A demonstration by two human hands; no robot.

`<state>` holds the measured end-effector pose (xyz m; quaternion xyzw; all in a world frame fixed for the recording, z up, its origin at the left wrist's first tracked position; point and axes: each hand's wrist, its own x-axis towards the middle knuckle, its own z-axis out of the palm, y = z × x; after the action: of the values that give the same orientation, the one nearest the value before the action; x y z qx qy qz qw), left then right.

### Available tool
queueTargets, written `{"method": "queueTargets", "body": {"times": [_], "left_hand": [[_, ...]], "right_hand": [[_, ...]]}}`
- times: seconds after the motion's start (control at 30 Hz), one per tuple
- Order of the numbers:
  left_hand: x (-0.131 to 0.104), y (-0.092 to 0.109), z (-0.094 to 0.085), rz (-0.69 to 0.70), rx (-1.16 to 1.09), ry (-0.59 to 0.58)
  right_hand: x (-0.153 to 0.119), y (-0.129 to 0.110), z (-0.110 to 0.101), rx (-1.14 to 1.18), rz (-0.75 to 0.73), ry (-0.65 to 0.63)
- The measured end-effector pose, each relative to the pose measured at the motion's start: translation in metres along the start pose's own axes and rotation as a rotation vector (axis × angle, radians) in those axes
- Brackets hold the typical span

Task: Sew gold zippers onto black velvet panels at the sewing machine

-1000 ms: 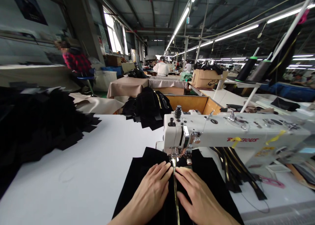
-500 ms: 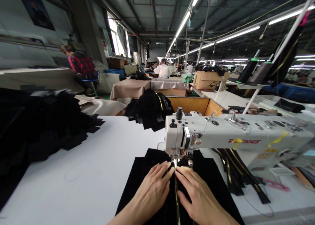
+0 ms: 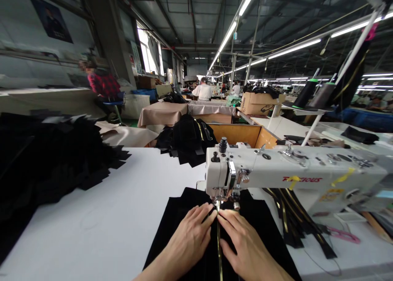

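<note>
A black fabric panel (image 3: 166,227) lies under the head of a white sewing machine (image 3: 264,166). Down its middle runs a zipper with gold teeth (image 3: 220,248), leading up to the presser foot (image 3: 218,203). My left hand (image 3: 190,236) rests on the cloth just left of the zipper, fingers stretched toward the foot. On the other side my right hand (image 3: 242,240) lies with fingers extended and thumb apart, its fingertips beside the gold teeth. Both hands press on the fabric from above. The needle point cannot be made out.
A large pile of black pieces (image 3: 52,154) covers the table's left side. Behind the machine sits a heap of black panels (image 3: 190,137). Gold-toothed zipper strips (image 3: 294,215) and pink-handled snips (image 3: 344,234) lie right. Thread cones (image 3: 307,93) stand above; a person (image 3: 104,84) sits far left.
The view has shifted slightly. Both hands keep nearly the same place on the fabric by the presser foot; any feed of the cloth is too small to make out.
</note>
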<state>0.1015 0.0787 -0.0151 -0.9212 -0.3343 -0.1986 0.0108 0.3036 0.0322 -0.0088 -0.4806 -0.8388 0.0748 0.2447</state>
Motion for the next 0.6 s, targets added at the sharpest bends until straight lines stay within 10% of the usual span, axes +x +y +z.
{"method": "queueTargets", "body": {"times": [0.6], "left_hand": [[0.0041, -0.0030, -0.0032, 0.044, 0.016, 0.069]], "right_hand": [[0.0030, 0.0018, 0.0032, 0.040, 0.019, 0.047]]}}
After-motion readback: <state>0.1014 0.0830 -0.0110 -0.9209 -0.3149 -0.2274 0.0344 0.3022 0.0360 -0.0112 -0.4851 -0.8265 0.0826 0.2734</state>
